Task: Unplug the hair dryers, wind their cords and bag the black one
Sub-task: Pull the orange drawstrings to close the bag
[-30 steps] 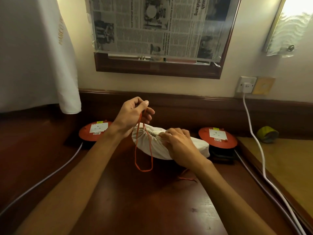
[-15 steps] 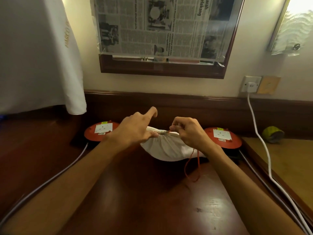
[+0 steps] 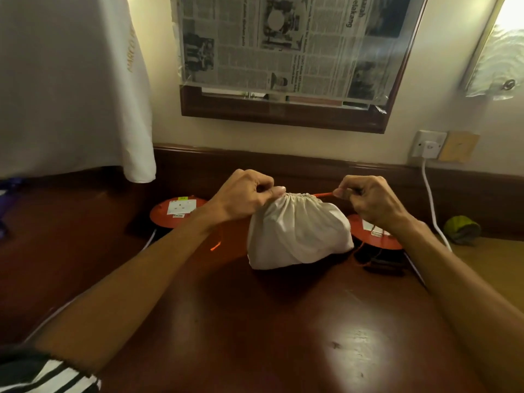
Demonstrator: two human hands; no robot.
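Observation:
A white cloth drawstring bag [image 3: 297, 234] stands upright and bulging on the dark wooden table [image 3: 255, 321], its mouth gathered tight. What is inside it is hidden. My left hand [image 3: 243, 197] pinches the gathered mouth and the orange drawstring on the left side. My right hand [image 3: 365, 199] grips the orange drawstring [image 3: 321, 195] pulled taut to the right of the mouth. Loose loops of the string hang below both hands. No hair dryer is visible.
Two orange cable reels, one behind the left [image 3: 175, 211] and one behind the right [image 3: 377, 236], flank the bag. A white plug [image 3: 429, 146] sits in the wall socket, its cord [image 3: 433, 211] running down right. A green bundle [image 3: 462, 229] lies far right. White cloth [image 3: 71, 86] hangs upper left.
The bag has been pulled up from lying flat to standing, its mouth cinched shut. Both hands have moved apart, each drawing the orange string outward; the view shifted slightly.

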